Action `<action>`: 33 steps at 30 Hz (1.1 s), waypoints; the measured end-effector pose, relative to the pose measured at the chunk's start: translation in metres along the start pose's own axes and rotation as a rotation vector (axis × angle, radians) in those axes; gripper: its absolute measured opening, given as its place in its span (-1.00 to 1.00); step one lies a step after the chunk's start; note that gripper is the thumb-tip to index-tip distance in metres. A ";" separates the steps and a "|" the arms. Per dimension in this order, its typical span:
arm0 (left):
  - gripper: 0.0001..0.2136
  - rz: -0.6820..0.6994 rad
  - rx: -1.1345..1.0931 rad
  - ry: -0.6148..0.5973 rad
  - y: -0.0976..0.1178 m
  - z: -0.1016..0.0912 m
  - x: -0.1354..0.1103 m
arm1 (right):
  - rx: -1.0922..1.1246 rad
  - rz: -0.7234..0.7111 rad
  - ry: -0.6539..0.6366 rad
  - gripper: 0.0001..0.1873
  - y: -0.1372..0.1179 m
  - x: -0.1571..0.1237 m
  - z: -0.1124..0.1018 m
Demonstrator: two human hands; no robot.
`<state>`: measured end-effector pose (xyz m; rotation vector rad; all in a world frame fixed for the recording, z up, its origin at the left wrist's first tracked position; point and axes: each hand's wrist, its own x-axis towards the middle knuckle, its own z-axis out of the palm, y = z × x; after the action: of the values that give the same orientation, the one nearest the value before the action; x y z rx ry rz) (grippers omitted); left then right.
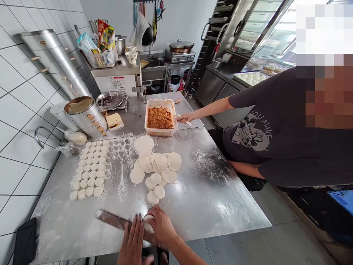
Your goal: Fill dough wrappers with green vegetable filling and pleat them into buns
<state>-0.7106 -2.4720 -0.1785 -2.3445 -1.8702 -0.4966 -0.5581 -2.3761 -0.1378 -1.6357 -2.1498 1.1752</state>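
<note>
My left hand (133, 241) lies flat with fingers stretched out on a thin rolling pin (116, 221) at the near edge of the floured steel table (209, 198). My right hand (161, 224) curls over a small dough round (148, 218) that the pin rests on. Just beyond lies a heap of flattened dough wrappers (157, 171). Rows of small dough pieces (91, 169) sit to the left. A plastic tub of reddish-brown filling (160, 117) stands farther back.
A person in a dark T-shirt (284, 136) stands at the right, one hand (185, 117) by the tub. A steel cylinder machine (79, 110), a pan (110, 100) and a phone (25, 241) are on the left. Sink, stove and racks are behind.
</note>
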 end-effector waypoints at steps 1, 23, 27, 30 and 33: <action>-0.19 0.016 0.057 0.111 0.002 0.001 -0.005 | 0.008 -0.003 0.014 -0.78 0.002 -0.005 0.000; -0.10 0.013 -0.032 0.073 0.032 0.006 -0.001 | -0.045 0.051 0.092 -0.67 0.016 -0.013 -0.008; -0.19 -0.035 -0.082 -0.136 0.032 0.003 0.024 | -0.045 0.029 0.084 -0.68 0.018 -0.011 -0.012; -0.15 -0.032 -0.086 -0.158 0.036 -0.001 0.019 | -0.035 0.071 0.086 -0.74 0.018 -0.006 -0.019; -0.15 0.039 -0.033 0.045 0.041 0.000 0.002 | -0.007 0.103 0.087 -0.66 0.018 -0.014 -0.023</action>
<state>-0.6710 -2.4800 -0.1733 -2.3651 -1.8068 -0.5756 -0.5266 -2.3765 -0.1308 -1.7855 -2.0417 1.1036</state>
